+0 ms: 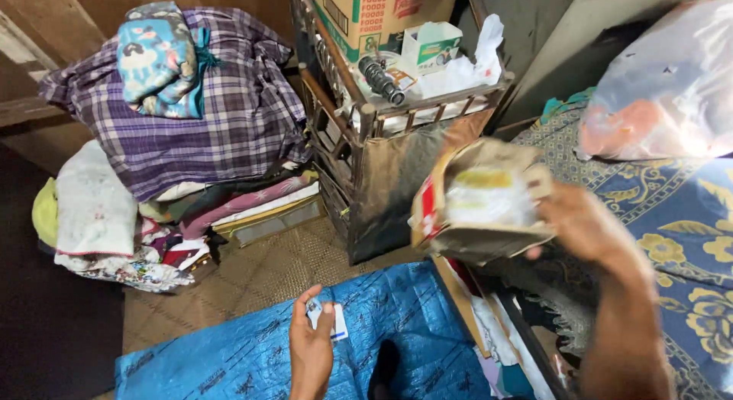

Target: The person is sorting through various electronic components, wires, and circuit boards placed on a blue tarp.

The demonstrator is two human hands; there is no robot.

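My right hand (pixel 584 224) grips a worn, open cardboard box (pixel 477 198), held up in the air and tilted; a clear plastic bag with something pale and yellow lies inside it. The box is motion-blurred. My left hand (pixel 311 335) is lower, over a blue plastic sheet (pixel 229 354), and its fingers pinch a small white and blue packet (pixel 327 320). The two hands are well apart.
A wooden rack (pixel 366 117) with a cardboard carton, a small box and a black ribbed object stands behind. A heap of folded clothes (pixel 183 117) lies at the left. A bed with a blue and yellow flowered cover (pixel 687 217) and a plastic bag (pixel 672 87) is at the right.
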